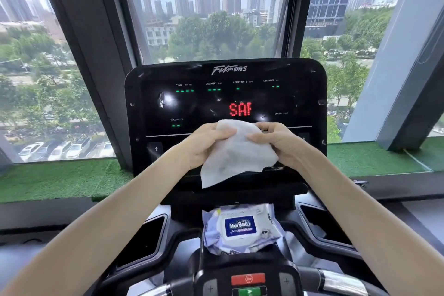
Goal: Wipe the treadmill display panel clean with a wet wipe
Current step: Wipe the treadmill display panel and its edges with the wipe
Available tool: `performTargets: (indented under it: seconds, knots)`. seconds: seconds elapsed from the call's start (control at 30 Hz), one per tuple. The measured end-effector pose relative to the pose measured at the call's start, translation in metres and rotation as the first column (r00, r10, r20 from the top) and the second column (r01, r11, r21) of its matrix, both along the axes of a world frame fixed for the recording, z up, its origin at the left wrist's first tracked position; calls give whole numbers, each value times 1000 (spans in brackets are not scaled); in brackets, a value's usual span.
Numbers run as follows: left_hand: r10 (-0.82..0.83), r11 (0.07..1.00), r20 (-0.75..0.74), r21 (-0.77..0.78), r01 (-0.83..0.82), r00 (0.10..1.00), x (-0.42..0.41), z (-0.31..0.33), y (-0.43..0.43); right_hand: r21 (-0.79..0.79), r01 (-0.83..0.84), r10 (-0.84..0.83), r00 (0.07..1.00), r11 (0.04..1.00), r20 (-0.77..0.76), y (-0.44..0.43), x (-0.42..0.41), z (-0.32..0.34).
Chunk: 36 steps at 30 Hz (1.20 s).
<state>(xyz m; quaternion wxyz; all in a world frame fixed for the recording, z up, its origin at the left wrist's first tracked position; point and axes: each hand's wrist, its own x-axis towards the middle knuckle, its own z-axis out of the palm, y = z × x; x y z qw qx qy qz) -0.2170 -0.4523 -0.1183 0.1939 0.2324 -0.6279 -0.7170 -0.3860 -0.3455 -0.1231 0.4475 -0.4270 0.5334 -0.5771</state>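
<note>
The black treadmill display panel (225,98) stands upright in front of me, lit with red letters and green dashes; smudges and glare spots mark its glossy face. A white wet wipe (236,158) hangs in front of the panel's lower half. My left hand (207,144) pinches its upper left part, thumb on top. My right hand (280,143) pinches its right edge. The wipe droops loosely between and below them, hiding part of the panel's button row.
A wet wipe pack (240,227) with a blue label lies on the console shelf below the panel. Cup holders (144,240) flank it. A red stop button (248,279) and green button sit at the bottom. Windows and green turf ledge (60,180) lie behind.
</note>
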Motion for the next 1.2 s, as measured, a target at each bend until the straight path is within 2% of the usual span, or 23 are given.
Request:
performTargets:
  seconds: [0.03, 0.07, 0.1, 0.13, 0.27, 0.37, 0.4, 0.43, 0.5, 0.53, 0.6, 0.67, 0.77, 0.87, 0.97, 1.07, 1.2]
  knots:
    - [23, 1000, -53, 20, -22, 998, 0, 3, -2, -57, 2, 9, 981, 998, 193, 0, -4, 0]
    - [29, 998, -107, 50, -24, 994, 0, 7, -2, -108, 10, 34, 917, 994, 396, 0, -7, -1]
    - [38, 997, -143, 68, -28, 989, 1, 10, -3, -125, 2, 64, 850, 992, 522, -1, -8, -3]
    - [40, 998, -153, 62, -31, 987, 2, 14, -2, -109, -44, 98, 822, 993, 561, -1, -7, -4]
    - [54, 998, -30, -10, -54, 998, 1, 19, 0, 30, -185, 148, 865, 982, 480, -2, 10, -3]
    - [101, 995, 18, -25, -100, 995, 3, 19, -2, 32, -131, 113, 936, 991, 335, -7, 10, -2]
    - [123, 992, -2, -2, -123, 992, 4, 18, -4, 2, -85, 78, 924, 996, 373, -9, 10, -2]
    - [157, 987, -29, 30, -156, 987, 6, 18, -7, -50, -49, 67, 878, 998, 473, -10, 9, -3]
    - [240, 959, -85, 178, -222, 967, 7, 19, -9, -167, -4, 124, 689, 986, 714, -14, 9, -9]
    - [284, 933, -103, 258, -250, 953, 7, 20, -10, -181, -17, 152, 624, 983, 766, -15, 13, -11]
    - [379, 887, -111, 327, -326, 919, 5, 20, -12, -144, -151, 207, 639, 978, 740, -16, 25, -15]
    - [467, 852, -85, 309, -422, 880, 5, 17, -13, -85, -229, 231, 746, 970, 625, -18, 36, -21]
    - [489, 841, -75, 305, -447, 869, 11, 10, -16, -42, -188, 184, 857, 981, 481, -22, 44, -21]
    - [488, 860, -120, 237, -453, 864, 15, 8, -18, 94, -147, 85, 874, 985, 479, -27, 48, -27]
    - [508, 853, -145, 218, -473, 849, 16, 11, -15, 203, -113, 24, 918, 973, 396, -31, 52, -34]
    - [532, 837, -173, 259, -482, 829, 20, 17, -18, 240, -56, -16, 957, 969, 289, -32, 56, -40]
    - [504, 851, -237, 302, -431, 830, 27, 28, -21, 317, -4, -91, 954, 948, 285, -35, 59, -45]
